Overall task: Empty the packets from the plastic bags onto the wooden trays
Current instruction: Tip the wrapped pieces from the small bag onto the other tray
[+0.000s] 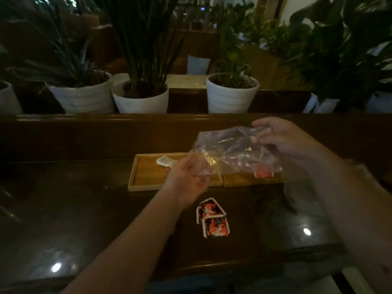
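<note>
Both hands grip a clear plastic bag (235,151) above the two wooden trays (148,175), left hand (188,179) at its lower corner, right hand (282,139) higher, so the red packet (263,174) slips out over the right tray.

The counter (84,219) is dark wood with a glossy, polished finish that throws back bright spots of lamp light. On it, the left tray (146,177) is pale wood, matt and smooth, with visible grain; the right tray (237,180), touching the left tray's right end, looks the same. Above the trays, the plastic bag (231,151) is thin clear film, crinkled and shiny. Nearer than the left tray, two packets (212,218) have a printed red, black and white surface with white edges. Beyond the trays, the pots (232,94) are white, smooth and ribbed.
</note>
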